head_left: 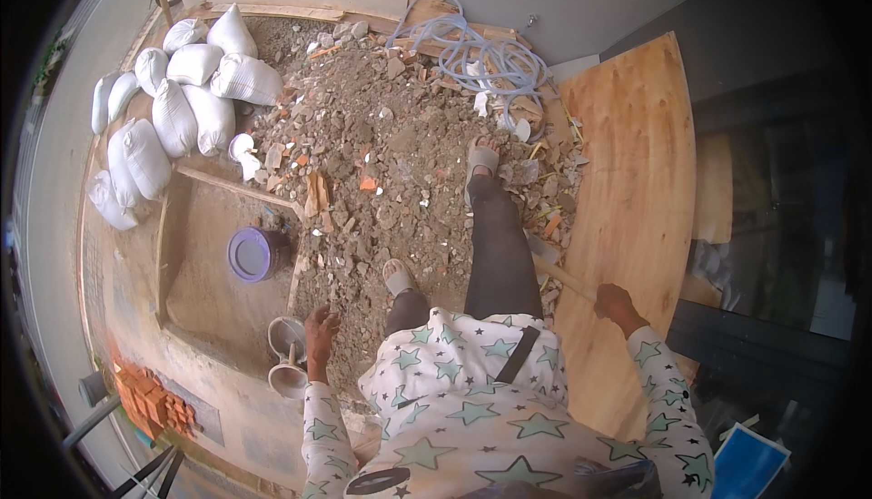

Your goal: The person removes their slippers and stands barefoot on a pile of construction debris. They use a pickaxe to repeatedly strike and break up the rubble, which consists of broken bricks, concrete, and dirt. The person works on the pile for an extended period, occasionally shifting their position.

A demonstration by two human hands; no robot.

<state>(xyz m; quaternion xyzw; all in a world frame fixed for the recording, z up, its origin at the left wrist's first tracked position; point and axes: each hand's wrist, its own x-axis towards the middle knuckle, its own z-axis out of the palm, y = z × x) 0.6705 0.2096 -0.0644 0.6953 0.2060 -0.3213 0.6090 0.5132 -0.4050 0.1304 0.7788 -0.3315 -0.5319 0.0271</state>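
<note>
My right hand is closed round the end of a pale wooden tool handle. The handle slants up and left across the plywood edge toward the rubble; a flat grey piece shows at its far end, but I cannot tell what kind of head it is. On the other side, my left hand hangs empty, its fingers loosely bent and apart. Beside it are two round, pale grey rimmed pieces joined by a short stem. My sandalled feet stand on a heap of soil and broken rubble.
White filled sacks are piled at the far left. A purple bucket stands inside a low-edged mixing bed. Coiled clear hose lies at the back. A large plywood sheet lines the right; red bricks are stacked lower left.
</note>
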